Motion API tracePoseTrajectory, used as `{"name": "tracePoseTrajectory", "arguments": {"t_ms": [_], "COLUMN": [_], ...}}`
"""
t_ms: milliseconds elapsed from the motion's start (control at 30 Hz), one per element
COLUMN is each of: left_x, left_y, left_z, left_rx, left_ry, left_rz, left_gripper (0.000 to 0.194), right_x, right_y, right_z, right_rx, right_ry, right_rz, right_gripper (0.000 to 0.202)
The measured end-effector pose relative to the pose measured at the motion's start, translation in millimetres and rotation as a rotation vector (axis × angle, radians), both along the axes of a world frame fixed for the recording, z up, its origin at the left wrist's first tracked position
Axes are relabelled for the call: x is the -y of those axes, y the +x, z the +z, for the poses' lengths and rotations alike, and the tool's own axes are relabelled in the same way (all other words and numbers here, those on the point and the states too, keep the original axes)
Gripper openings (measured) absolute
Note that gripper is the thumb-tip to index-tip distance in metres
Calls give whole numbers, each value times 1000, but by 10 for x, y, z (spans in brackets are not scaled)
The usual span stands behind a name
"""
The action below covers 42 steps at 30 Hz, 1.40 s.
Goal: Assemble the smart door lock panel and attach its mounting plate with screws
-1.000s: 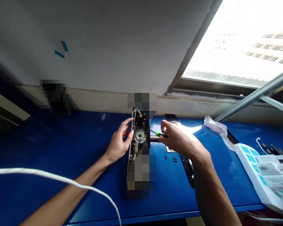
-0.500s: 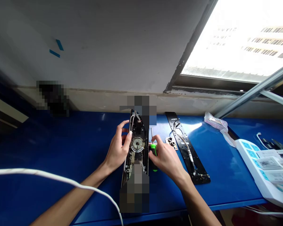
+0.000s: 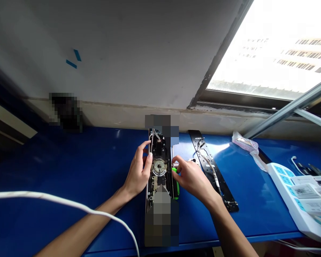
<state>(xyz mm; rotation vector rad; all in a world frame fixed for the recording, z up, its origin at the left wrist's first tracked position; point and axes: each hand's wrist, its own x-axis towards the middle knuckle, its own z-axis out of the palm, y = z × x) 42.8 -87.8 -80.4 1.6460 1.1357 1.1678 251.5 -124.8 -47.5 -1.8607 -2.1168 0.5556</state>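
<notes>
A long black housing (image 3: 165, 154) stands lengthwise in front of me, its inside facing up, with a round metal disc (image 3: 159, 166) and thin wires showing. My left hand (image 3: 139, 171) grips its left edge, thumb on top and fingers around the side. At the right edge, my right hand (image 3: 191, 176) has bent fingers and thumb against the housing's side. Beside that edge, partly hidden by the housing and my fingers, lies a green and black screwdriver (image 3: 177, 191). The housing's two ends are blurred out.
A black perforated plate (image 3: 211, 167) with a cable lies to the right, near a small metal part (image 3: 194, 162). Farther right are a plastic bag (image 3: 244, 142) and a white power strip (image 3: 286, 196) with plugs. A white cable (image 3: 69, 202) crosses the left foreground.
The housing has shifted a little to the right and turned straighter, both hands going with it. It now covers more of the screwdriver, and my right fingers sit closer against its edge.
</notes>
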Motion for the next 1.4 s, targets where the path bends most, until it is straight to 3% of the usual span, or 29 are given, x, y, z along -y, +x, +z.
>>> {"name": "tracePoseTrajectory", "arguments": {"t_ms": [133,233,400,500,733,1067,1400], "left_x": [-81,-233,-586,-735,-794,-806,-763], "left_y": [-35,-45,-57,-98,-234,-273,-229], "left_z": [29,76,180,239,351,437,474], "left_rx": [-21,-58,-54,-63,-88,-48,-37], "left_ry": [7,51,101,99,82,27,28], "left_rz": [-19,11,52,77,30,7,-10], "left_gripper": [47,50,42,36,37,32,33], "right_x": [-63,-157,-399,-556,-821,-964,-1037], "right_y": [45,66,-8,-142,-452,-513,-557], "right_z": [100,276,644,742,542,295,98], "right_rx": [-35,-52,-130,-181,-193,-143,-234], "right_ry": [-25,4,226,334,438,608,752], "right_rz": [24,-1,-48,-7,167,174,189], "right_gripper": [19,17,15,11,16,21,20]}}
